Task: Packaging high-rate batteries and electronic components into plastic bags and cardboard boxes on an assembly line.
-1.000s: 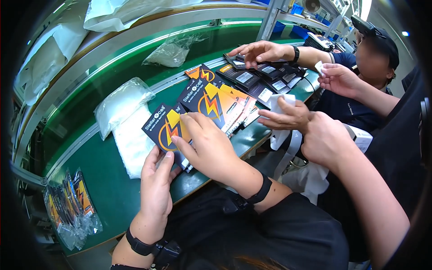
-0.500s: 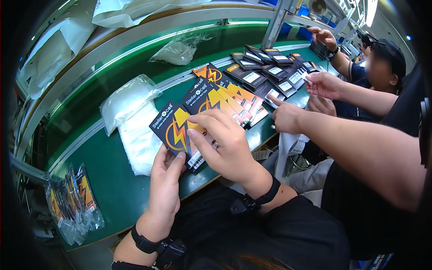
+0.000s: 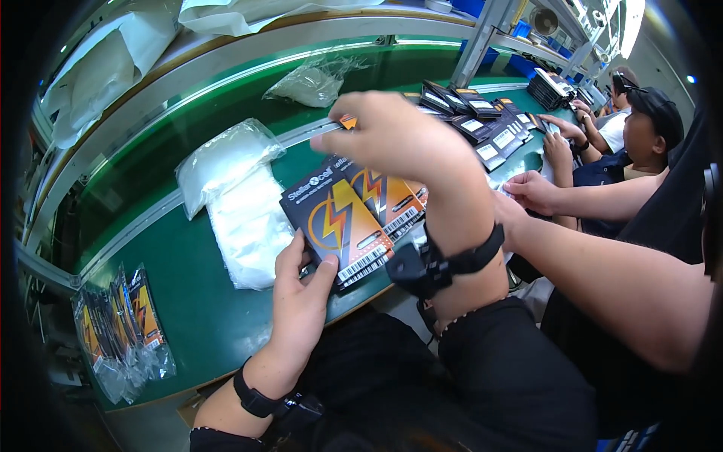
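Note:
In my left hand are thin black-and-orange battery boxes, stacked, with the thumb on the lower edge and the fingers behind. Over the table to the right, my right hand is lifted, its thumb and fingers apart. No object shows between them. Beneath it and beside the held stack lie more boxes of the same kind, partly hidden by my right hand and forearm.
Bagged boxes lie at the left. White plastic bags and a clear bag rest farther back. Darker labelled boxes are piled at the right, near a co-worker's hands. A metal post rises behind.
My right hand has come off the held boxes and moved up and to the right, opening. My left hand has shifted slightly right, still holding them. The co-worker's nearer hands have drawn together.

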A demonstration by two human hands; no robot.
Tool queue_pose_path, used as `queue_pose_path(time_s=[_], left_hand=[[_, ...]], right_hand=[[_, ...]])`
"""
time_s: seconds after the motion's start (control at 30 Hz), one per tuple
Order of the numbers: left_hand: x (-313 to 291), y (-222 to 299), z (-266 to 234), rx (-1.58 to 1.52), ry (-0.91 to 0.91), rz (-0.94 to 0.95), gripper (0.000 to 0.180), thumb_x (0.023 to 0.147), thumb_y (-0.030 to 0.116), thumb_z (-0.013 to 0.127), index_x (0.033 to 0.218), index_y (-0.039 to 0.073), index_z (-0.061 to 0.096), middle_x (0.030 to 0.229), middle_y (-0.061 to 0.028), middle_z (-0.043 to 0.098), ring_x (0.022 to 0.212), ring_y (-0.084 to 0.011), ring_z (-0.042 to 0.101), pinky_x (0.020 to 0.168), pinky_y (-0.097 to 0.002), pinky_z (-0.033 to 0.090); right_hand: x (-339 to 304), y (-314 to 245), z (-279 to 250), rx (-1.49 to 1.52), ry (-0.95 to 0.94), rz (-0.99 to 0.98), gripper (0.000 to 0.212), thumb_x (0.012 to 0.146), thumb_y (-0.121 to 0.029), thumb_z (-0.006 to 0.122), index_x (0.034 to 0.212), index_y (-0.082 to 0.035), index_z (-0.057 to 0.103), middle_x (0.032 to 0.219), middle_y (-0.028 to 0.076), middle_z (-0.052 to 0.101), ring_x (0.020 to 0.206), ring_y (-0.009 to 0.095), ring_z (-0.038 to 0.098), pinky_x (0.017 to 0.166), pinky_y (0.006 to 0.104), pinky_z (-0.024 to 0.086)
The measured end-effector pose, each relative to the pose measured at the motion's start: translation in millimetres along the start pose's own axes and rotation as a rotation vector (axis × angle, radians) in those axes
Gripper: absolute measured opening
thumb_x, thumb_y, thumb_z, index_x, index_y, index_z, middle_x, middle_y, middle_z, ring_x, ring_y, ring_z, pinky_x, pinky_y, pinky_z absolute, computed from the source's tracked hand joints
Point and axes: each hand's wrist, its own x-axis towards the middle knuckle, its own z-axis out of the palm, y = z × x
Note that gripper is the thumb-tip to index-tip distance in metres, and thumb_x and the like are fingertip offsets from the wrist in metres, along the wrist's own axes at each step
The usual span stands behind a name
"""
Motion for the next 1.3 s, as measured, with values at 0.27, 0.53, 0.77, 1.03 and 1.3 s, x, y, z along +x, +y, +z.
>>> queue_pose_path(time_s=[0.27, 0.53, 0.77, 1.03, 1.3], left_hand=[[2.4, -15.1, -1.2, 0.005, 0.039, 0.052, 0.056, 0.090, 0.011, 0.059, 0.138, -0.004, 0.033, 0.128, -0.0157, 0.037, 0.120, -0.0239, 0.042, 0.094, -0.0334, 0.045], [-6.4, -16.2, -6.7, 0.053, 0.000, 0.120, 0.054, 0.093, 0.009, 0.053, 0.139, -0.003, 0.028, 0.129, -0.0168, 0.036, 0.124, -0.0247, 0.040, 0.098, -0.0364, 0.044], [-5.8, -8.9, 6.4, 0.102, 0.071, 0.130, 0.054, 0.092, 0.006, 0.054, 0.139, -0.004, 0.031, 0.128, -0.0133, 0.041, 0.120, -0.0200, 0.042, 0.102, -0.0317, 0.034], [8.3, 1.5, 11.6, 0.217, 0.085, 0.121, 0.054, 0.091, 0.010, 0.056, 0.138, -0.004, 0.033, 0.127, -0.0170, 0.044, 0.119, -0.0236, 0.044, 0.102, -0.0347, 0.033], [57.7, -19.2, 8.8, 0.241, 0.064, 0.166, 0.045, 0.093, 0.009, 0.051, 0.134, -0.005, 0.037, 0.116, -0.0130, 0.056, 0.106, -0.0161, 0.053, 0.093, -0.0279, 0.042]], right_hand=[[-1.3, 54.4, 6.0, -0.105, -0.027, 0.295, 0.069, 0.073, -0.058, 0.065, 0.097, 0.007, 0.064, 0.091, 0.024, 0.066, 0.083, 0.032, 0.066, 0.072, 0.0380, 0.052], [-24.4, 83.8, 61.1, -0.233, 0.038, 0.500, 0.078, 0.086, -0.065, 0.039, 0.103, 0.007, 0.061, 0.100, 0.029, 0.062, 0.100, 0.040, 0.059, 0.089, 0.0449, 0.045], [-30.3, 95.5, 61.5, -0.051, 0.166, 0.529, 0.076, 0.089, -0.063, 0.035, 0.106, 0.006, 0.061, 0.104, 0.031, 0.059, 0.104, 0.043, 0.055, 0.092, 0.0446, 0.041], [-42.2, 77.3, 70.5, -0.032, 0.398, 0.313, 0.066, 0.086, -0.055, 0.052, 0.114, 0.004, 0.059, 0.107, 0.026, 0.059, 0.101, 0.039, 0.058, 0.088, 0.0417, 0.045], [-35.5, 78.0, 73.2, -0.028, 0.355, 0.298, 0.056, 0.083, -0.046, 0.059, 0.103, 0.006, 0.061, 0.095, 0.025, 0.063, 0.092, 0.038, 0.061, 0.081, 0.0418, 0.047]])
